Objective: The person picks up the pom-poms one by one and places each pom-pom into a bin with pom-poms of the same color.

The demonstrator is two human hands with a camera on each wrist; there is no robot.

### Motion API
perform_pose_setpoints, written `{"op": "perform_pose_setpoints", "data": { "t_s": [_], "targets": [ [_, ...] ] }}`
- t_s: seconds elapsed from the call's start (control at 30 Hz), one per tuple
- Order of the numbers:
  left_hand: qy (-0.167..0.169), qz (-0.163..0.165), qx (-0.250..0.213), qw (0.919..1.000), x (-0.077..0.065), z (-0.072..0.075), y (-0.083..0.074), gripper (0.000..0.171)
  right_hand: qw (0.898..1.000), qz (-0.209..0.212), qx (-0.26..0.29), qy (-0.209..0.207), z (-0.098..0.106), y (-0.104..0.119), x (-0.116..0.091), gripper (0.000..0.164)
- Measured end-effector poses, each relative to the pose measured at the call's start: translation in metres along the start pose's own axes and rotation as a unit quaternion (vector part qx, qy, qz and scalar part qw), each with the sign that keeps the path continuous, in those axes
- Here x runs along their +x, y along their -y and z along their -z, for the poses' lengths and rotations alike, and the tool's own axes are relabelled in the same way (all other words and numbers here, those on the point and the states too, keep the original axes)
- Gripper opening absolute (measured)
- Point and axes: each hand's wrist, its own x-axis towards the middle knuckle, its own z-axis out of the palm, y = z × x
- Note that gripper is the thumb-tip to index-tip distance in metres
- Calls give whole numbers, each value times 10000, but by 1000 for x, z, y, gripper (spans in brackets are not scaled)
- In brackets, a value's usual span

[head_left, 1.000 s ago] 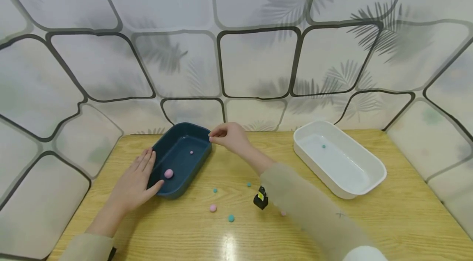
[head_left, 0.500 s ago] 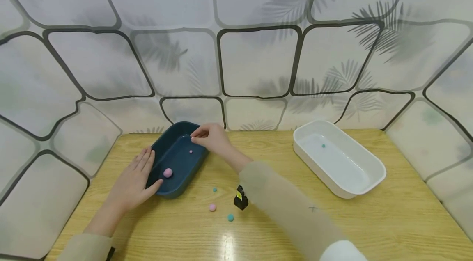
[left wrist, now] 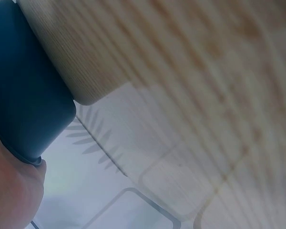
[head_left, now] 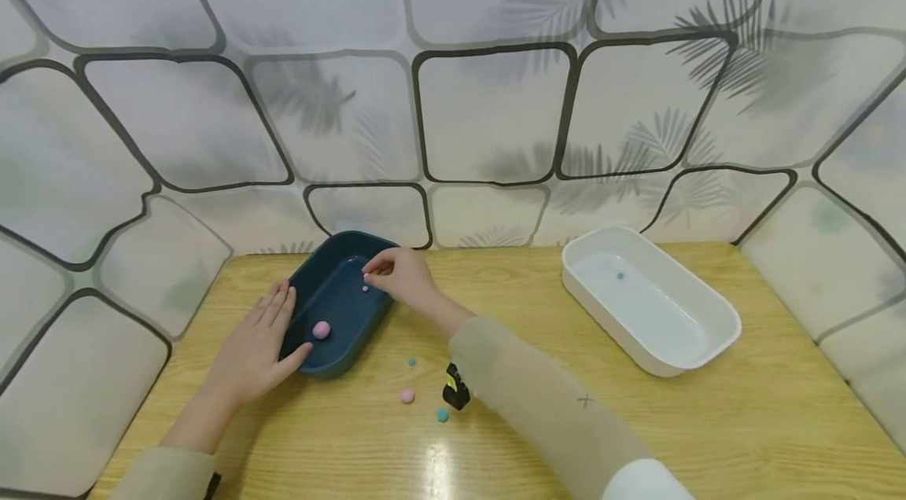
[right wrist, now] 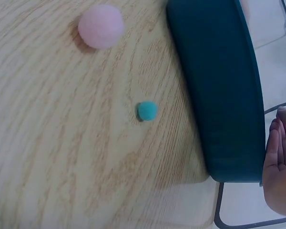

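My left hand [head_left: 251,354] lies with straight fingers along the left wall of a dark blue tray [head_left: 385,310], its thumb over the near rim. A larger pink pom-pom [head_left: 322,329] and a tiny pink pom-pom [head_left: 365,288] lie inside that tray. Above its far right part, my right hand [head_left: 406,277] pinches a small pink pom-pom [head_left: 366,275] between thumb and fingers. In the right wrist view the fingertips are together beyond the tray's rim, and what they hold is hard to make out there.
A white tray [head_left: 708,354] with one small teal pom-pom [head_left: 620,276] stands at the right. On the wooden table [head_left: 340,445] lie a pink pom-pom [head_left: 406,396] and teal pom-poms [head_left: 442,414], [right wrist: 147,110]. The right sleeve covers part of the table. A patterned wall stands behind.
My right hand has moved left from the blue tray's right rim to over its inside, then slightly down, still pinching the pink pom-pom. The left hand has stayed in place.
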Motion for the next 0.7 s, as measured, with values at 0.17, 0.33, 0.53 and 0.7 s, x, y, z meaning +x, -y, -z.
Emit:
{"op": "perform_pose_setpoints", "data": {
  "t_s": [0.17,0.33,0.53,0.7],
  "targets": [
    [118,60,-33,9999,-1,1,0,90,9992,-257,101,-277,-3,1,1,8],
    [164,73,-59,9998,-2,2,0,90,9970,-461,70,-621,-6,3,2,9],
    [182,79,-30,9998,-2,2,-1,90,9946,-578,263,-824,-7,4,3,14],
    [273,134,-68,9995,-2,3,-1,90,9932,-561,501,-889,-7,1,4,14]
  ]
}}
